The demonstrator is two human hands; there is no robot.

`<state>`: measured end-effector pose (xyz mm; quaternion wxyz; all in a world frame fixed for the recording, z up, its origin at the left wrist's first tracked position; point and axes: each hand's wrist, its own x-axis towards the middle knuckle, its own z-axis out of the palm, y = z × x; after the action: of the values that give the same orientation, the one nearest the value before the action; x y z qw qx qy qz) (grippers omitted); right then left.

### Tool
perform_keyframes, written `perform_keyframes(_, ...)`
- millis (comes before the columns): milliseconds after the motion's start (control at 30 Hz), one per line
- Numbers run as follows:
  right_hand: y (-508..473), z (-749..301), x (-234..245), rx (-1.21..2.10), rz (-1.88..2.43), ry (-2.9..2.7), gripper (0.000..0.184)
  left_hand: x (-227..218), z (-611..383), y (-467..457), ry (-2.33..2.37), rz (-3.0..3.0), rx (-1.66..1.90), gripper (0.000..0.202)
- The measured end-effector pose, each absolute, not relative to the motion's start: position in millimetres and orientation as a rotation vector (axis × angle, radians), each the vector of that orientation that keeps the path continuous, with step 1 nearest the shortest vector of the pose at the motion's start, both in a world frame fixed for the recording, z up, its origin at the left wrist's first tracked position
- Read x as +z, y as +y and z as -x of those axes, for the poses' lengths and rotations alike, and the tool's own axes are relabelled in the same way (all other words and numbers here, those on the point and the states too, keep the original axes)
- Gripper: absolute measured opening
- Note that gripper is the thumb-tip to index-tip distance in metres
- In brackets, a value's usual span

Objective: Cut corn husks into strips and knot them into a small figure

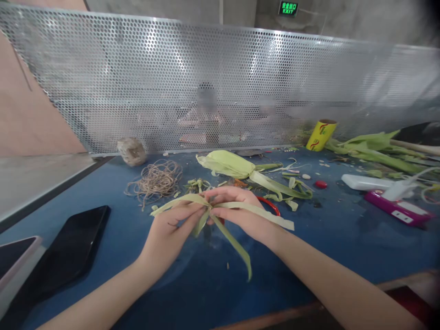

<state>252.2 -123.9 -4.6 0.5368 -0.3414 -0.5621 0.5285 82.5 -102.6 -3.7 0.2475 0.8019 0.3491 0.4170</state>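
Strips of pale green corn husk (pixel 235 243) meet at a knot-like centre between my two hands, their ends spreading left, right and down. My left hand (pixel 175 224) pinches the husk strips near that centre. From the other side my right hand (pixel 240 208) closes its thumb and fingers on the same spot; some fingertips are hidden behind the strips. Just behind my right hand lies a red handle (pixel 270 205), partly covered. A larger corn husk bundle (pixel 227 164) rests beyond the hands, with cut green scraps (pixel 292 205) around it.
Tangled twine (pixel 156 178) and a wrapped roll (pixel 131 151) lie at the left back. Phones (pixel 72 247) are at left. A yellow tube (pixel 321 134), a purple power strip (pixel 398 207) and green stalks (pixel 374 149) stand or lie at right. A perforated metal screen (pixel 154 82) borders the blue table, with people behind it.
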Motion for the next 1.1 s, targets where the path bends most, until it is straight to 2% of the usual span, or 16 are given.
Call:
perform_keyframes(233, -123, -251, -7, 1.361, 0.836, -1.175, 0.037, -8, -76, -107, 0.809, -2.188, 1.071, 0.032)
perform_keyframes(500, -124, -249, -7, 1.44, 0.81, -1.059, 0.039, -7, -75, -99, 0.673, -2.281, 0.973, 0.039)
perform_keyframes(667, -125, -247, -6, 1.457, 0.803, -1.069, 0.039, -8, -77, -94, 0.605, -2.397, 1.085, 0.045)
perform_keyframes(900, -124, -248, -5, 1.34, 0.913, -1.201, 0.04, -3, -78, -100, 0.739, -2.441, 1.2, 0.029)
perform_keyframes(967, -125, -247, -4, 1.339, 0.94, -1.221, 0.039, -3, -78, -102, 0.717, -2.438, 1.212, 0.034)
perform_keyframes(1100, -127, -245, -1, 1.332, 0.922, -1.2, 0.034, -6, -78, -104, 0.807, -2.421, 1.171, 0.056)
